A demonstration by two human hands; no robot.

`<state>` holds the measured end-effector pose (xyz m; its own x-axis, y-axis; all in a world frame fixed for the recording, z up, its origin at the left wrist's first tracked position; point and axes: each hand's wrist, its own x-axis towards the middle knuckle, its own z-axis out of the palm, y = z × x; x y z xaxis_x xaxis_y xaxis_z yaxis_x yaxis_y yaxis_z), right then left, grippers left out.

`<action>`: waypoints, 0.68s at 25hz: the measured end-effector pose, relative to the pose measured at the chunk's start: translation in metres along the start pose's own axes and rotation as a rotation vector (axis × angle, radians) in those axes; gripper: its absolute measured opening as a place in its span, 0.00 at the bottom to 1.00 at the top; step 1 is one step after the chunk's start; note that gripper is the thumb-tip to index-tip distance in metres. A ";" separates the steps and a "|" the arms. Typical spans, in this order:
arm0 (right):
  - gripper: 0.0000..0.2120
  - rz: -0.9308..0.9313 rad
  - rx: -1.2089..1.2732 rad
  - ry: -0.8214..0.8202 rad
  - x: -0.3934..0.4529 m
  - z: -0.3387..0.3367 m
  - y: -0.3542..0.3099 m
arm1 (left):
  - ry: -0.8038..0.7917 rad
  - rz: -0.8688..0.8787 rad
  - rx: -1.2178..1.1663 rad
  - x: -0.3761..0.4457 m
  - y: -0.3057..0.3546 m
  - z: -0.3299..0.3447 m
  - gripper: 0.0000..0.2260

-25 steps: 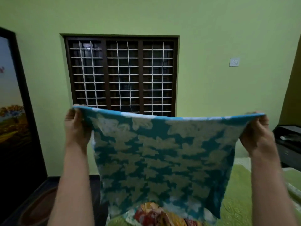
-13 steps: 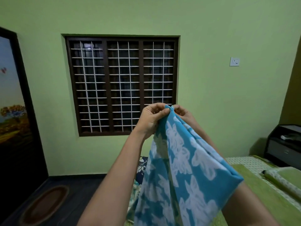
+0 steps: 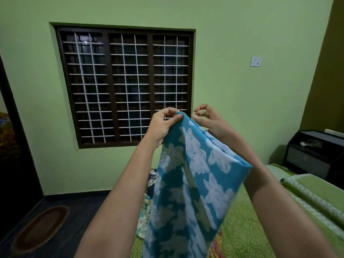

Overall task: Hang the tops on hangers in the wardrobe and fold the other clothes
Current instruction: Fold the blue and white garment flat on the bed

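A blue cloth with a white and pale-green flower print (image 3: pixel 193 183) hangs folded in half in front of me, above the bed. My left hand (image 3: pixel 163 125) pinches its two top corners together at chest height. Just to the right of those corners is my right hand (image 3: pixel 206 118), its fingers loosely curled and holding nothing. The cloth's folded edge lies against my right forearm. More printed clothes (image 3: pixel 146 216) lie on the bed behind and below the cloth, mostly hidden by it.
The bed with a green patterned cover (image 3: pixel 242 229) fills the lower right, with rolled bedding (image 3: pixel 316 200) on it. A dark bedside cabinet (image 3: pixel 314 155) stands at the right wall. An oval rug (image 3: pixel 41 226) lies on the dark floor at left, next to a dark framed panel (image 3: pixel 13 155).
The cloth was stretched wide between both hands. The hands then came together, folding it in half, and now my right hand has let go of its corner.
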<state>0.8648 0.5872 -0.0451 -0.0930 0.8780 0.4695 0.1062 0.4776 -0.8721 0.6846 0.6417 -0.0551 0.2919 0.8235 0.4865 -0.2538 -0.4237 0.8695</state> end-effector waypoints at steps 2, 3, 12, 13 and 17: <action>0.12 0.092 -0.047 -0.106 -0.015 -0.014 -0.012 | 0.121 0.027 0.101 0.005 -0.010 -0.010 0.02; 0.16 0.164 -0.186 -0.169 -0.022 -0.018 -0.018 | 0.160 0.025 0.131 0.006 -0.014 -0.015 0.02; 0.19 0.596 -1.486 -0.148 -0.053 -0.042 0.028 | 0.057 0.048 0.544 -0.001 -0.050 -0.049 0.05; 0.19 0.578 -1.545 -0.051 -0.061 -0.043 0.027 | -0.030 0.075 0.700 -0.002 -0.053 -0.049 0.06; 0.21 0.822 -1.209 -0.181 -0.094 -0.059 0.004 | -0.078 0.127 1.092 -0.016 -0.067 -0.024 0.06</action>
<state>0.9320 0.5080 -0.0851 0.2912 0.9370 -0.1928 0.9249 -0.3273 -0.1935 0.6747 0.6660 -0.1234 0.3883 0.7405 0.5486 0.6543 -0.6407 0.4017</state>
